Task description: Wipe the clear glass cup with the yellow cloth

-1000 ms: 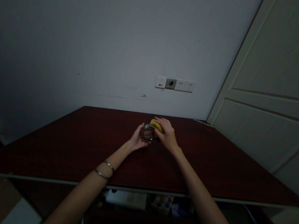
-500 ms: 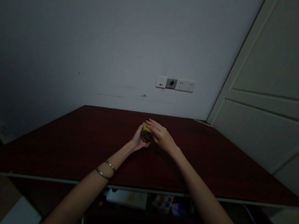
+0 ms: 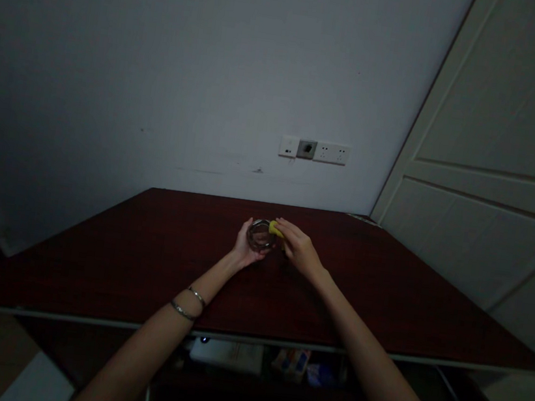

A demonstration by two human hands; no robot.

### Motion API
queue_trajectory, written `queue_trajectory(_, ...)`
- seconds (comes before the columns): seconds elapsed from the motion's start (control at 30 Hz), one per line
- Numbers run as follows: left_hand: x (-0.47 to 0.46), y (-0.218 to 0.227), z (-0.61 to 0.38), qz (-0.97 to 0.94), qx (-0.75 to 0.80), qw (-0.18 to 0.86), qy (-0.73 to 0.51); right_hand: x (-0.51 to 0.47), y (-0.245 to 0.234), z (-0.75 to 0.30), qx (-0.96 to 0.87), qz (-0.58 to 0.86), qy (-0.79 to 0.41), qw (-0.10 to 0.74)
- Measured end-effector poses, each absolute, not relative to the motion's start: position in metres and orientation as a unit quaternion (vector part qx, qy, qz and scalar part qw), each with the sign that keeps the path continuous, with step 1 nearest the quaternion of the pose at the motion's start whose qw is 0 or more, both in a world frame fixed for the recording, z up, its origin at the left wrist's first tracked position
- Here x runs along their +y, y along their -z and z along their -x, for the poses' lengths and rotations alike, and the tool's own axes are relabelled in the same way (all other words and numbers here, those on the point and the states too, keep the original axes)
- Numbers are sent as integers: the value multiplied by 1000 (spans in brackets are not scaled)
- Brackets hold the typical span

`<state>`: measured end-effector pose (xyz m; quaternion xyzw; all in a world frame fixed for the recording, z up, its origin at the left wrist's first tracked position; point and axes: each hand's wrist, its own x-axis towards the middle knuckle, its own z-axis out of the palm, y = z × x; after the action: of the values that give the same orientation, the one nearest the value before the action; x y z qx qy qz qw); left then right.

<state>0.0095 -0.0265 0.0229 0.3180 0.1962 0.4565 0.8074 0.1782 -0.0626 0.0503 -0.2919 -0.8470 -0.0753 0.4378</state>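
A round, clear glass vessel [image 3: 256, 245] with a shiny rim is gripped in my left hand [image 3: 243, 250], its open mouth turned toward me; whether it is a cup or a bowl I cannot tell. My right hand [image 3: 299, 247] pinches a yellow cloth or sponge [image 3: 275, 228] against the vessel's right rim. Part of the yellow piece is hidden behind my right fingers. Both hands are over the dark red tabletop [image 3: 152, 251], near its middle. Two silver bangles circle my left forearm.
Behind the table rises a pale wall with a row of sockets [image 3: 314, 151]. A white panelled door [image 3: 490, 190] borders the right side. Under the tabletop's front edge, a shelf holds a white box [image 3: 227, 355] and small colourful packets [image 3: 292, 363].
My right hand has shifted slightly right with the yellow piece, from across the vessel's mouth to its right rim. The mouth now shows, and my left hand stays nearly in place.
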Motion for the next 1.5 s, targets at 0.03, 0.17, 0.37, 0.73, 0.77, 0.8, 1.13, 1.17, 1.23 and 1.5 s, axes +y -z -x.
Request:
queue_trajectory(0.03, -27, -23, -9, -314, 199, 811, -451, -64, -48, -179, -845, 293, 77, 440)
queue_trajectory(0.17, -29, -26, -8, -324, 200, 821, -425, -67, -42, -180, -841, 292, 81, 448)
queue_trajectory(0.37, -32, -29, -10, -332, 187, 824, -419, -76, -38, -179, -832, 303, 97, 454)
queue_trajectory(0.73, -28, -24, -10, -310, 231, 808, -444, -86, -28, -174, -830, 303, 176, 433)
queue_trajectory(0.77, -28, -25, -11, -306, 239, 804, -450, -87, -28, -173, -831, 302, 186, 428)
queue_trajectory(0.8, -27, -25, -11, -302, 247, 800, -456, -88, -27, -172, -831, 301, 196, 424)
queue_trajectory(1.13, -25, -24, -14, -291, 319, 767, -476, -96, -31, -164, -831, 293, 240, 408)
queue_trajectory(1.17, -26, -25, -14, -287, 333, 760, -478, -96, -31, -163, -832, 292, 240, 407)
queue_trajectory(1.23, -27, -27, -14, -290, 350, 750, -481, -97, -31, -160, -833, 290, 240, 405)
queue_trajectory(1.5, -23, -22, -17, -304, 301, 739, -521, -96, -32, -151, -841, 302, 214, 395)
